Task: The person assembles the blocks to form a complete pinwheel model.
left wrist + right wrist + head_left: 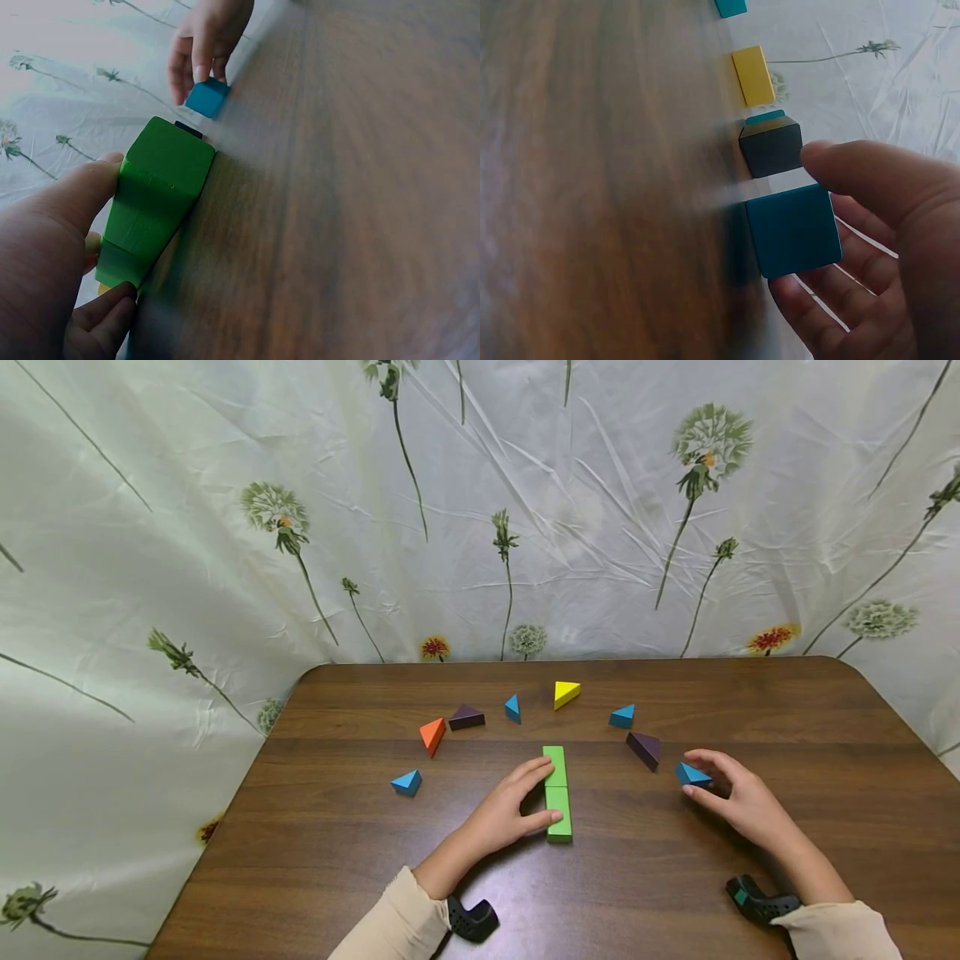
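Two green blocks (557, 766) lie end to end in a line on the table. My left hand (506, 806) rests along their left side, thumb on the nearer block and fingertips on the farther one. In the left wrist view, the near end of the green row (171, 154) faces the camera beside my thumb. Off to the right, my right hand (738, 797) holds a blue triangular block (692, 774) between thumb and fingers, close to the tabletop. Its square blue face (793, 232) shows in the right wrist view. A dark purple triangular block (645, 750) lies just beyond that hand.
Around the green pair, in an arc on the brown table (300, 860), lie a blue block (407, 783), an orange block (432, 736), another purple block (467, 717), a small blue triangle (513, 708), a yellow block (566, 694) and a further blue block (622, 717). A flowered curtain (465, 585) hangs behind.
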A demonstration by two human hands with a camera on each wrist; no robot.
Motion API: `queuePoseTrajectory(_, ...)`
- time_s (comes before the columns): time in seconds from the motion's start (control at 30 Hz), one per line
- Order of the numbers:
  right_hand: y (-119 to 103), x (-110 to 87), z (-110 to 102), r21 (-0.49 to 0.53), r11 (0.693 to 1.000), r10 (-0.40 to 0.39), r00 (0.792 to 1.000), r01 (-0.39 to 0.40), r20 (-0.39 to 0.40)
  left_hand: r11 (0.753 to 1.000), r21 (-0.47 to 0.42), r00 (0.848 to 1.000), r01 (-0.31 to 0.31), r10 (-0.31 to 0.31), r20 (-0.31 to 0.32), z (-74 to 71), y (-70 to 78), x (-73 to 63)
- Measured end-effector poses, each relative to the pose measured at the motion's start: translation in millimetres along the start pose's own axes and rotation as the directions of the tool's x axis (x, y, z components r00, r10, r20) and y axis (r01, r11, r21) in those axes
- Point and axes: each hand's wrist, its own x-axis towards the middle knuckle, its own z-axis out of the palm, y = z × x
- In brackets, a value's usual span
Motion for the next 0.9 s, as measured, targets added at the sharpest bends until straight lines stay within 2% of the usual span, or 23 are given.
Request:
queuePoseTrajectory(0.37, 1, 0.8, 2, -0.050, 0.999, -0.011, 0.999, 0.009, -0.037, 1.000, 0.002, 1.000, 0.002, -0.002, 0.000, -0.7, -0.1, 0.3)
queuePoseTrajectory(0.9, -9, 3.7, 1, -0.082, 0.996, -0.027, 0.994, 0.018, -0.107, 1.000, 0.012, 1.000, -0.001, 0.001, 0.000, -0.5, 0.8, 0.0)
